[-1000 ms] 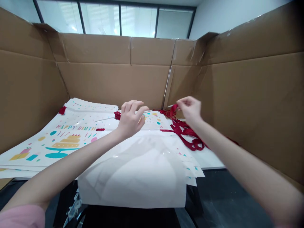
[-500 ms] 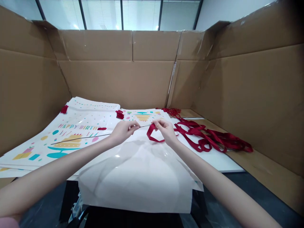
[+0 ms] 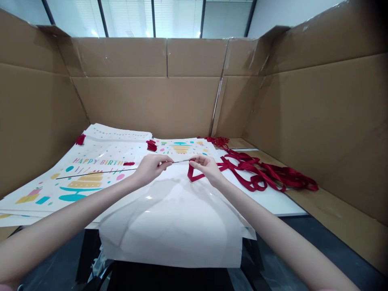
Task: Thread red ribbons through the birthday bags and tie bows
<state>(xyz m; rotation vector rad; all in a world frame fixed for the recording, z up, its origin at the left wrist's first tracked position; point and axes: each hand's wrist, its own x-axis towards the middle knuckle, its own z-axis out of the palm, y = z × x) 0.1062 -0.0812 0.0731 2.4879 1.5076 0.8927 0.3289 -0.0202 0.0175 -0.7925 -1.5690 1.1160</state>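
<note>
Within cardboard walls [image 3: 145,105], fingers of the left hand [image 3: 151,169] pinch a thin dark stick [image 3: 97,173] while those of the right hand [image 3: 209,167] pinch red ribbon [image 3: 190,173] near its end, above a pale sheet [image 3: 178,230]. Keeping the stick steady and the ribbon untwisted seems wise, with slack toward the loose heap [image 3: 292,178] rightward.

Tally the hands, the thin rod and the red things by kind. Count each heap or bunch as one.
Left hand and right hand: 2
Thin rod: 1
Heap of long red ribbon: 1
Red bunch at the back: 1
Small red patches on the printed sheets: 3
Total: 8
</note>
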